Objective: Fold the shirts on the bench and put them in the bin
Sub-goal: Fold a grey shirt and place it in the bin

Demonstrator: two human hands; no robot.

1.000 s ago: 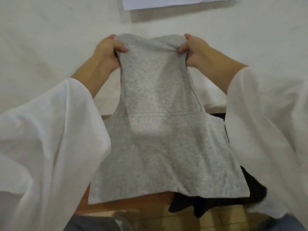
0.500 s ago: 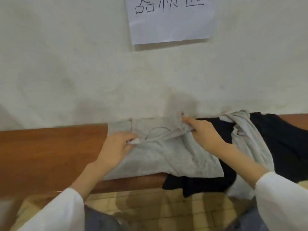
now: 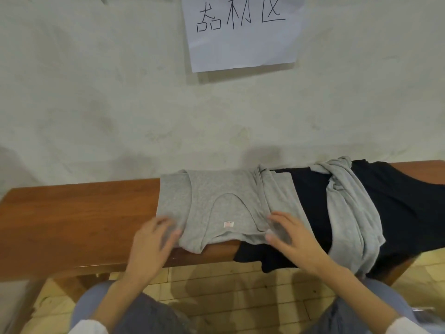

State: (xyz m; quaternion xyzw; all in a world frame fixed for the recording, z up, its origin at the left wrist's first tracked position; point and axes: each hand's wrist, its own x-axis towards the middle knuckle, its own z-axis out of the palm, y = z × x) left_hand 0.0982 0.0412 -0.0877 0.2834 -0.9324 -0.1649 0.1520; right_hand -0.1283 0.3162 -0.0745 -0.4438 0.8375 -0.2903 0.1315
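1. Head view: your grey shirt [image 3: 224, 196] lies flat on the wooden bench [image 3: 72, 220], at the middle and back against the wall. Its neckline faces you, and a small white label [image 3: 228, 224] shows just inside it.
2. The shirt's near edge hangs slightly over the front of the bench.
3. Your left hand [image 3: 154, 239] is at the shirt's near-left corner with the fingers straight and spread, gripping nothing. Motion blur, so I cannot tell whether it touches the cloth.
4. Your right hand [image 3: 291, 237] is at the near-right corner, fingers also spread and relaxed, holding nothing. It has the same blur.
5. The shirt's right side overlaps a black garment [image 3: 404, 213] spread along the right of the bench and drooping off the front.
6. A second grey shirt [image 3: 346, 213] lies crumpled across the black one, one end hanging down.
7. A paper sign [image 3: 240, 44] with handwritten characters is on the wall above.
8. Tiled floor [image 3: 228, 290] is below, with your knees in the foreground.
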